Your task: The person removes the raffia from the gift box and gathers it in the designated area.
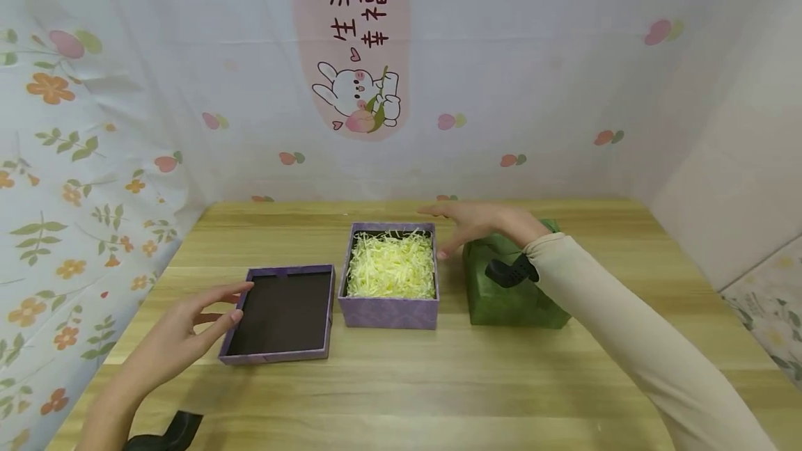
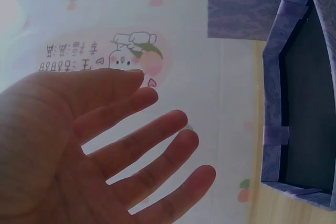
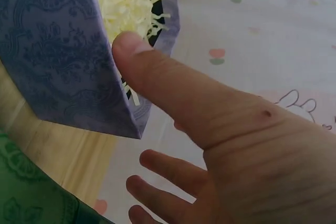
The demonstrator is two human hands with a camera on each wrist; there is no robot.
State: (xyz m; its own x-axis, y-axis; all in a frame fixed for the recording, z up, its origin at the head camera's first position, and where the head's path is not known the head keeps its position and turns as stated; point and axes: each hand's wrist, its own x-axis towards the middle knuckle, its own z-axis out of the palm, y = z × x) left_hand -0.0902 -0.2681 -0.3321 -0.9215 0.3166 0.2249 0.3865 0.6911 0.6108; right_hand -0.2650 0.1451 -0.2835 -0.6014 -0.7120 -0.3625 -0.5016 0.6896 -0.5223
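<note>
A purple patterned box (image 1: pixel 390 313) stands mid-table, filled with pale yellow shredded paper (image 1: pixel 391 266). Left of it, a matching shallow lid (image 1: pixel 283 351) lies with its dark inside up. My left hand (image 1: pixel 178 339) is at the lid's left edge, fingers extended and apart. In the left wrist view those fingers hold nothing, and the lid (image 2: pixel 272 93) is beyond them. My right hand (image 1: pixel 473 221) reaches over to the box's right side, fingers loosely extended. In the right wrist view its thumb (image 3: pixel 163 77) is at the rim of the box (image 3: pixel 58 51); whether it touches is unclear.
A green wrapped package (image 1: pixel 510 305) stands right of the box, partly hidden by my right forearm. All of these are on a wooden table (image 1: pixel 401 395). Printed cloth (image 1: pixel 532 75) hangs behind the table and along its sides.
</note>
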